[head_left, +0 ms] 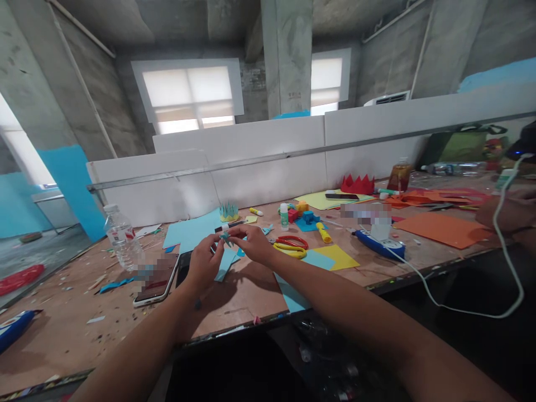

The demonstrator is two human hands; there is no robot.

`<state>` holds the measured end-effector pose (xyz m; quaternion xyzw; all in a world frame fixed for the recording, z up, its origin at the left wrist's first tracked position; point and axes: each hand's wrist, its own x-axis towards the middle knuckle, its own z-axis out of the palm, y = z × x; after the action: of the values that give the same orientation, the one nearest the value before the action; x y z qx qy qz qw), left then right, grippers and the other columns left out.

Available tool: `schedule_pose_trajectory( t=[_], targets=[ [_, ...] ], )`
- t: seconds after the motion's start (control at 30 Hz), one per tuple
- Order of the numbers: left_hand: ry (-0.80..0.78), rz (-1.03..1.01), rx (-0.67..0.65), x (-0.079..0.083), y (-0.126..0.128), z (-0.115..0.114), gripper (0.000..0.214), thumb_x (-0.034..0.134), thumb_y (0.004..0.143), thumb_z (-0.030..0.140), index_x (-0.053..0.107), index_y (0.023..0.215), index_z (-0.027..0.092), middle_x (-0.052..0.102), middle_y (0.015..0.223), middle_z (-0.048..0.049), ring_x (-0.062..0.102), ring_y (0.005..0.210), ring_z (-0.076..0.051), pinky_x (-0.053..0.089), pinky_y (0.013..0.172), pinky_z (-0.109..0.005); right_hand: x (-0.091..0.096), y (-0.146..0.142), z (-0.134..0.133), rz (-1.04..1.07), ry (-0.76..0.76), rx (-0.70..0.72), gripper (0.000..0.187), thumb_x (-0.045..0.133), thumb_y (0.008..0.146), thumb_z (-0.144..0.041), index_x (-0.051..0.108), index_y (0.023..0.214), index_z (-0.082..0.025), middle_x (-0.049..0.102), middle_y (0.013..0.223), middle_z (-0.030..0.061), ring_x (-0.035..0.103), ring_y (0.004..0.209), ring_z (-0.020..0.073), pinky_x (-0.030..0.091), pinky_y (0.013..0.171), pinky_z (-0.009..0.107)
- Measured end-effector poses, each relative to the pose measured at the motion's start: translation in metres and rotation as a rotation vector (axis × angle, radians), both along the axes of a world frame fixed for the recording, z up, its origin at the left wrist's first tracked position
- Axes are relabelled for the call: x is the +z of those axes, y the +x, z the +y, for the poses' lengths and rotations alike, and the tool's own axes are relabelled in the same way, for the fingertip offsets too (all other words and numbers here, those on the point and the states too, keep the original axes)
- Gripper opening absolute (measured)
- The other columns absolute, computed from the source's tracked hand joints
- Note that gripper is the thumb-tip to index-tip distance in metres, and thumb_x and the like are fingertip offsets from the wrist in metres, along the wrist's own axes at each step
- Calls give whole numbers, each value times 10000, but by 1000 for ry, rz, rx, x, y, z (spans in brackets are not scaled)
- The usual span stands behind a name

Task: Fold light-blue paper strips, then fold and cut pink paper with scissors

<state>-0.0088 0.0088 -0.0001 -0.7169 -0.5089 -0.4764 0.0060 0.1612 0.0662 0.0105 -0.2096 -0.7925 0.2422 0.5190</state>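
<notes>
My left hand (204, 261) and my right hand (251, 242) meet above the wooden table (62, 329), both pinching one small piece of light blue paper (226, 237) between their fingertips. A larger light blue paper scrap (225, 264) lies on the table just below the hands. Two pairs of scissors, one red (293, 241) and one yellow (291, 250), rest right of my right hand. A phone (157, 281) lies left of my left hand.
A water bottle (120, 236) stands at the left. Sheets of blue (190, 231), yellow (336, 257) and orange paper (448, 229), glue sticks, a blue paper crown (229, 212), a red one (358, 185) and a power strip (379, 244) with a white cable cover the table. Another person's arm (508, 212) rests at far right.
</notes>
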Motion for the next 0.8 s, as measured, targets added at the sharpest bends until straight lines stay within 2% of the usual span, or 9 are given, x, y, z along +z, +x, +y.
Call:
schedule_pose_trajectory(
  t=[0.23,0.43,0.57,0.8],
  targets=[
    [-47,-38,-69,2,2,-3,283,435,963,391,641,909,205,656,812,-24,569,719,-187,402,685,-305,3,3,-2,-9,-16,4,165,668,880,-264,769,972,-171,755,908,60,674,831,183,504,746,283],
    [-127,-103,-149,-2,-1,3,358,395,973,424,625,806,207,632,725,-10,569,670,-181,412,647,-299,2,1,-1,17,-48,0,178,653,875,-244,757,980,-146,753,903,64,663,783,167,501,724,276],
    [-150,-139,-176,-4,-2,6,372,381,974,430,611,784,207,609,697,-4,561,650,-175,421,638,-297,-1,-1,3,16,-64,8,202,639,872,-219,738,1029,-142,748,895,63,659,776,161,498,717,271],
    [-152,-149,-189,-5,-2,8,259,446,953,410,563,822,219,563,698,22,528,647,-164,403,637,-292,-4,0,3,-44,-54,44,334,644,859,-186,669,1191,-168,719,838,33,653,756,150,493,727,267]
  ],
)
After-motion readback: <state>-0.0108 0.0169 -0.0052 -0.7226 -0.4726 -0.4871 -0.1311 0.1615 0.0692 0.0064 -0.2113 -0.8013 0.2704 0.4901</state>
